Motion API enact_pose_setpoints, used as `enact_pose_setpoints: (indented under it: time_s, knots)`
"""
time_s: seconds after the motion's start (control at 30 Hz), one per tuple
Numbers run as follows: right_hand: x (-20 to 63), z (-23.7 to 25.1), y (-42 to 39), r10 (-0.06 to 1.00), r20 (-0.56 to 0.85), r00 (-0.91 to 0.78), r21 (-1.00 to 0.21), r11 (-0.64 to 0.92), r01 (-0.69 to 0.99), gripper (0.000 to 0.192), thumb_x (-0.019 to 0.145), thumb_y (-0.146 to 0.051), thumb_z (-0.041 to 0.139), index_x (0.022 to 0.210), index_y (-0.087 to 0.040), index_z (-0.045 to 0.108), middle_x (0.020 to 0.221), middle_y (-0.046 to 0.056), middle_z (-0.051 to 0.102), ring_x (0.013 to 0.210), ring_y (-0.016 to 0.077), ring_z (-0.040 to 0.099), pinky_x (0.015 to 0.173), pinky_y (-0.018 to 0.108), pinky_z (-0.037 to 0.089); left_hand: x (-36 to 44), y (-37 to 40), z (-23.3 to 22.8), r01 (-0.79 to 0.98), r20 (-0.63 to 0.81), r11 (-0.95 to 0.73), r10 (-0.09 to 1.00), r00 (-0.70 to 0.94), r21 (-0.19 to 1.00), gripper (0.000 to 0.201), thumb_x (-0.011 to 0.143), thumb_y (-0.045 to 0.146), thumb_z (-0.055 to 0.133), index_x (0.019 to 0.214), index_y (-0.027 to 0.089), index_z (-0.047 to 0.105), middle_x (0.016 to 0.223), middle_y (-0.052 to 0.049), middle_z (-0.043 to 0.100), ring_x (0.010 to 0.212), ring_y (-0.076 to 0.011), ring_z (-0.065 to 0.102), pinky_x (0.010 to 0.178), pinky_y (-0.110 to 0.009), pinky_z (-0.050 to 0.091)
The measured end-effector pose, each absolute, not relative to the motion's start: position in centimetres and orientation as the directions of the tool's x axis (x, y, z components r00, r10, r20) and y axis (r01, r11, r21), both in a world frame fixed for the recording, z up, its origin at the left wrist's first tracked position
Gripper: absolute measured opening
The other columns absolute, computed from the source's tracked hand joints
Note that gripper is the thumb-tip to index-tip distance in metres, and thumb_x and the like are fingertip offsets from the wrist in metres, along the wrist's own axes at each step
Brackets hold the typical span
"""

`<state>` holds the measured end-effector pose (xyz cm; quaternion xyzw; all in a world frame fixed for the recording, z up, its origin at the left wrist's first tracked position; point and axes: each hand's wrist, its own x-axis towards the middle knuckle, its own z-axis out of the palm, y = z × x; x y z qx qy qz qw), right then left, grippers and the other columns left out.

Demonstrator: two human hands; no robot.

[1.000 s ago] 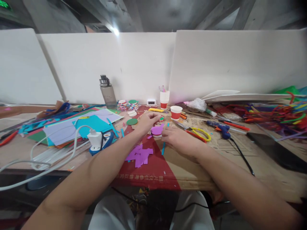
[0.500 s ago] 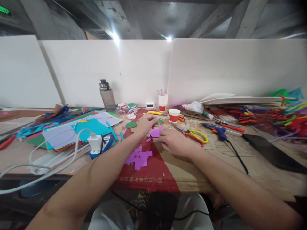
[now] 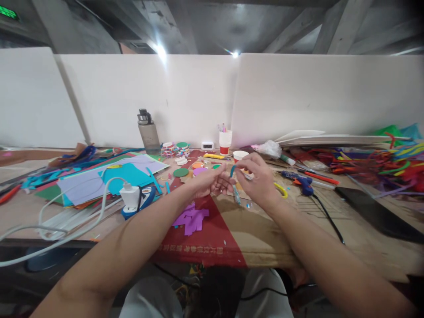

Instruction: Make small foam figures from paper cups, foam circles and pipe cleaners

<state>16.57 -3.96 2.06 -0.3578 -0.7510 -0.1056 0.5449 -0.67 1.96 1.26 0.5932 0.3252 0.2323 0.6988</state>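
Note:
Between the thumb and fingers of my right hand (image 3: 260,182) stands a short curved blue strip (image 3: 232,171). My left hand (image 3: 213,182) is just left of it, palm turned partly up, fingers loosely bent and apart, with no object visible in them. Whether its fingertips touch the strip I cannot tell. Under the hands, a small light-blue piece (image 3: 236,195) shows on the cardboard. Behind my left hand lie a purple disc (image 3: 199,171), an orange-topped disc (image 3: 198,165) and a green disc (image 3: 181,172). Purple paper strips (image 3: 192,221) are heaped below my left wrist.
A hot glue gun (image 3: 300,181) and yellow-handled scissors (image 3: 281,190), partly hidden, lie right of my right hand. Behind are a paper cup (image 3: 240,155), a yellow cutter (image 3: 213,156) and a bottle (image 3: 149,132). Coloured sheets (image 3: 86,185) and a white plug (image 3: 130,196) lie left.
The purple disc that was between my hands now rests farther left on the table. My right hand has risen and moved right, and a blue strip is now in it. My left hand has turned palm up.

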Motion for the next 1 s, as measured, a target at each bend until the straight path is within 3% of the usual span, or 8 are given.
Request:
enact_pose_setpoints:
  time_s: [0.1, 0.2, 0.43, 0.6, 0.77, 1.0]
  knots:
    - [16.0, 1.5, -4.2, 0.364, 0.874, -0.322, -0.098, 0.781, 0.616, 0.012, 0.087, -0.015, 0.055, 0.088, -0.022, 0.064, 0.089, 0.007, 0.058, 0.087, 0.0189, 0.056, 0.076, 0.034, 0.048, -0.5, 2.3, 0.8, -0.081, -0.063, 0.147, 0.772, 0.632, 0.986, 0.051, 0.067, 0.064, 0.072, 0.068, 0.013, 0.063, 0.057, -0.004, 0.059, 0.047, -0.0084, 0.05, 0.04, -0.018, 0.025]
    - [15.7, 1.3, -4.2, 0.342, 0.854, -0.393, -0.059, 0.813, 0.579, 0.014, 0.088, -0.013, 0.053, 0.089, -0.021, 0.064, 0.091, 0.008, 0.059, 0.089, 0.019, 0.054, 0.079, 0.034, 0.049, -0.6, 2.5, 0.7, -0.171, 0.055, 0.05, 0.829, 0.557, 0.984, 0.043, 0.059, 0.048, 0.085, 0.064, 0.013, 0.06, 0.053, 0.002, 0.051, 0.044, -0.0042, 0.041, 0.039, -0.017, 0.021]
    - [15.4, 1.3, -4.4, 0.351, 0.811, -0.469, -0.024, 0.82, 0.572, 0.028, 0.087, -0.005, 0.048, 0.102, -0.019, 0.067, 0.097, 0.01, 0.058, 0.092, 0.019, 0.053, 0.079, 0.033, 0.049, -0.6, 2.6, 1.1, -0.28, 0.042, 0.123, 0.855, 0.517, 0.952, 0.036, 0.058, 0.036, 0.086, 0.071, 0.011, 0.064, 0.059, 0.003, 0.054, 0.044, -0.0015, 0.041, 0.038, -0.014, 0.024]
    - [15.3, 1.2, -4.2, 0.358, 0.789, -0.499, 0.01, 0.805, 0.593, 0.026, 0.089, -0.007, 0.05, 0.098, -0.022, 0.07, 0.093, 0.008, 0.061, 0.089, 0.0186, 0.054, 0.078, 0.033, 0.049, -0.4, 2.8, 0.8, -0.326, 0.023, 0.179, 0.847, 0.531, 0.928, 0.03, 0.057, 0.027, 0.086, 0.07, 0.01, 0.064, 0.063, 0.001, 0.057, 0.05, -0.0031, 0.048, 0.042, -0.013, 0.032]
    - [15.5, 0.9, -4.0, 0.305, 0.856, -0.418, -0.065, 0.865, 0.497, 0.016, 0.091, -0.017, 0.057, 0.092, -0.024, 0.072, 0.092, 0.006, 0.065, 0.089, 0.0178, 0.059, 0.079, 0.033, 0.051, -0.4, 2.7, 0.5, -0.343, 0.026, 0.186, 0.848, 0.529, 0.921, 0.032, 0.061, 0.034, 0.085, 0.072, 0.01, 0.065, 0.061, 0.001, 0.058, 0.05, -0.0055, 0.051, 0.042, -0.015, 0.036]
    - [15.1, 1.1, -4.1, 0.508, 0.808, -0.297, -0.375, 0.834, 0.405, 0.011, 0.087, -0.025, 0.065, 0.081, -0.022, 0.074, 0.087, 0.006, 0.068, 0.083, 0.0179, 0.063, 0.075, 0.033, 0.051, -1.2, 2.4, 1.9, -0.358, 0.077, 0.056, 0.935, 0.347, 0.932, 0.02, 0.074, 0.025, 0.076, 0.087, 0.01, 0.069, 0.072, -0.003, 0.067, 0.051, -0.004, 0.054, 0.045, -0.015, 0.038]
